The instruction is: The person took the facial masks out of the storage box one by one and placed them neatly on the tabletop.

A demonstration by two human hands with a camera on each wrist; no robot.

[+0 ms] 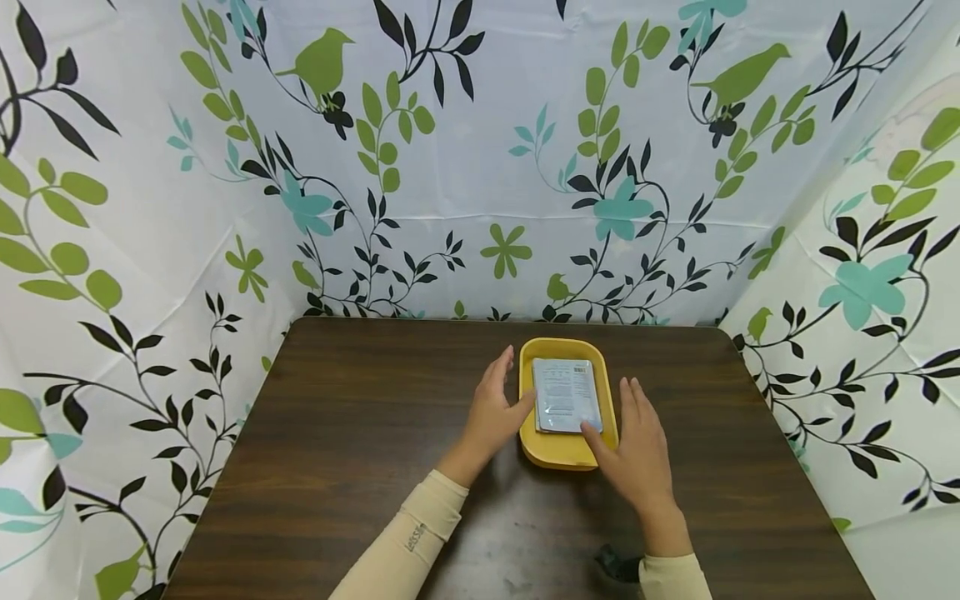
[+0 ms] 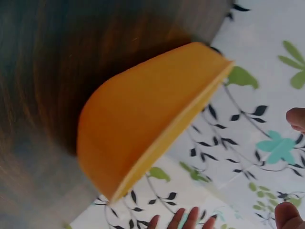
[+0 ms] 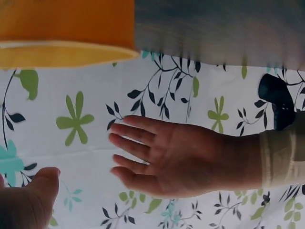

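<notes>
A yellow plastic tub (image 1: 558, 454) with rounded corners stands on the table. Inside it lies a flat, pale silvery packet (image 1: 567, 396) with small print and a barcode. Beside the tub's left side is my left hand (image 1: 492, 417), fingers extended and thumb pointing towards the rim. My right hand (image 1: 637, 450) is at the lower right side, fingers straight, its thumb over the tub near the packet's corner. Neither hand grips anything; whether they touch the rim is unclear. The left wrist view shows the tub's outer wall (image 2: 138, 105). In the right wrist view, the left palm (image 3: 186, 157) faces the camera.
The dark wood table (image 1: 375, 417) extends around the tub. Behind it and at both sides hangs a white cloth (image 1: 450, 167) printed with leaves, birds and flowers. A dark wrist-worn device (image 1: 618, 564) shows by the right sleeve.
</notes>
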